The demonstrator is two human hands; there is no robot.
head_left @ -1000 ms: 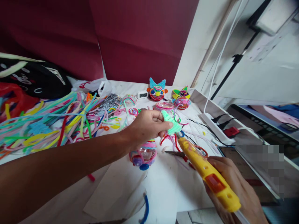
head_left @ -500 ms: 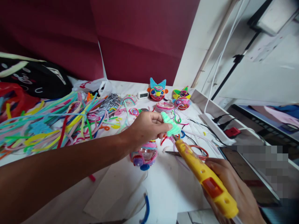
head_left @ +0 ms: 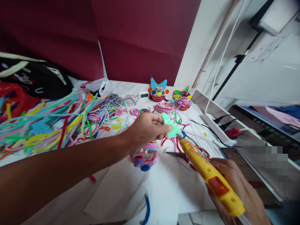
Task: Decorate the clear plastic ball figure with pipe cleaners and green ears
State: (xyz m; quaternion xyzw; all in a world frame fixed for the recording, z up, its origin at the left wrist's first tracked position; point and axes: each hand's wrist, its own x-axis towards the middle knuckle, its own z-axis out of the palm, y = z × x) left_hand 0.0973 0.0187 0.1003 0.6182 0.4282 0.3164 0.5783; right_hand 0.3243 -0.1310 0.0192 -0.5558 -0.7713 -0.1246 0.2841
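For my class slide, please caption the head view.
Left hand holds a green piece, right hand a yellow glue gun.

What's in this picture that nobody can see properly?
Head view:
Part of the right hand: behind the yellow glue gun.
Part of the mint-green piece: covered by the left hand.
Numbers on the white clock: too small.
Black bag: cut off by the left edge.

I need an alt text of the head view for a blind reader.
A left hand pinches a mint-green fuzzy piece; a right hand holds a yellow plastic glue gun, its tip close to it. Behind, a white table bears multicoloured pipe cleaners and a round red figure with blue pointed ears.
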